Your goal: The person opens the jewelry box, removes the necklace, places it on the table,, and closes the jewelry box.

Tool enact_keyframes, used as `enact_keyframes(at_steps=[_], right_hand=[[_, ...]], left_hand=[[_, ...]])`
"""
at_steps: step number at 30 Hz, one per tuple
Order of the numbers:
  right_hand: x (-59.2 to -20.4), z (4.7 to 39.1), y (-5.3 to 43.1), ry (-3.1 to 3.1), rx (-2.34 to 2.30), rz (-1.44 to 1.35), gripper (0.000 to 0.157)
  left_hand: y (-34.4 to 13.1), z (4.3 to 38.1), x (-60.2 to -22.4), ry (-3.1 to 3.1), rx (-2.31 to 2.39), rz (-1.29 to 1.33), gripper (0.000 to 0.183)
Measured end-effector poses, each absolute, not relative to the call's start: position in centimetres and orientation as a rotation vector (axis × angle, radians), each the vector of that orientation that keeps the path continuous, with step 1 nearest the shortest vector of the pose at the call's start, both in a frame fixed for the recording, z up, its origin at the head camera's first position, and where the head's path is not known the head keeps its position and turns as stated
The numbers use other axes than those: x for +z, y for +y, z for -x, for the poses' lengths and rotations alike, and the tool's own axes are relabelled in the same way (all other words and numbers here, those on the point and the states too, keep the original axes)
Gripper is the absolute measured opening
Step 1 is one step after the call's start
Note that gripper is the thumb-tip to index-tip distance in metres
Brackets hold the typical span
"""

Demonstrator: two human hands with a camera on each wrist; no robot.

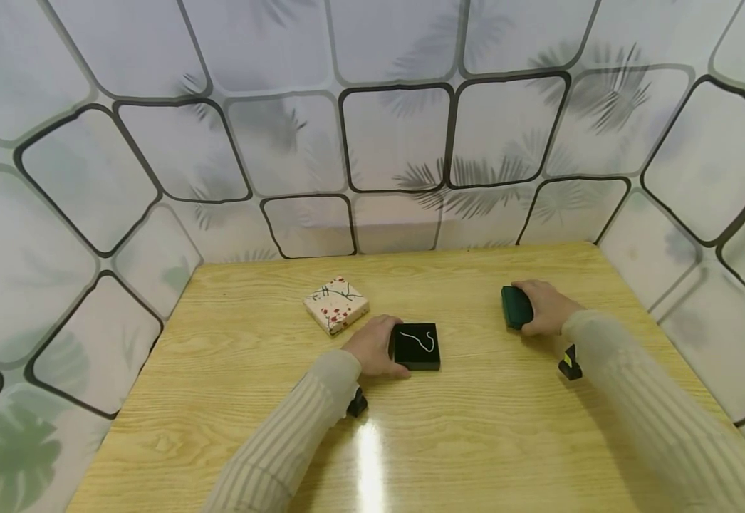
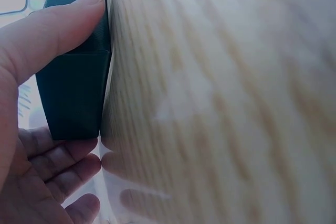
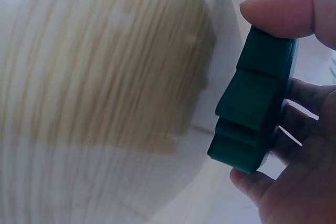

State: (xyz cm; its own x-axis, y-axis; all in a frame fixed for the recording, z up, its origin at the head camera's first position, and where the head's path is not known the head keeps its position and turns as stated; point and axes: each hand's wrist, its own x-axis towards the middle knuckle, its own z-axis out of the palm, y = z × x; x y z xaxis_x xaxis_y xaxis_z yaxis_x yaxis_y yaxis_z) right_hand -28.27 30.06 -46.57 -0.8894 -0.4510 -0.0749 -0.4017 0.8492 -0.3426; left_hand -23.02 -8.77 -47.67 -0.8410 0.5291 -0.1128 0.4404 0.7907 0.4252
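My left hand [image 1: 374, 348] grips a small dark green jewelry box [image 1: 425, 365] from its left side, thumb at the near side and fingers at the far edge. On the box's black insert lies a thin pale chain [image 1: 422, 341]. In the left wrist view the thumb [image 2: 68, 27] presses the green side wall, and the box sits on the wood. Over at the right, my right hand [image 1: 545, 308] holds a green box lid [image 1: 516, 306] between thumb and fingers. The right wrist view shows this lid [image 3: 252, 95] tilted, with stepped ridges on its face, above the tabletop.
A cream square box [image 1: 337, 305] with red flowers and dark branches sits behind my left hand. The light wood table [image 1: 462, 442] reaches back to a patterned cloth wall [image 1: 398, 142], which also encloses both sides. Black wrist cameras [image 1: 570, 363] hang below the sleeves.
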Motion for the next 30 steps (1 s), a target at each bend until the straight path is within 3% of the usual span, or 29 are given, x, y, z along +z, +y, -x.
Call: enact_keyframes(at_steps=[16,30], right_hand=[[-46.8,30.0,27.5,2.841,-0.446,0.66,0.093],[-46.4,29.0,26.8,2.776,-0.476,0.635,0.091]], left_hand=[[-8.9,23.1,-47.4,2.762,0.585,-0.775,0.101],[-8.8,23.0,-47.6,2.758,0.588,-0.772,0.1]])
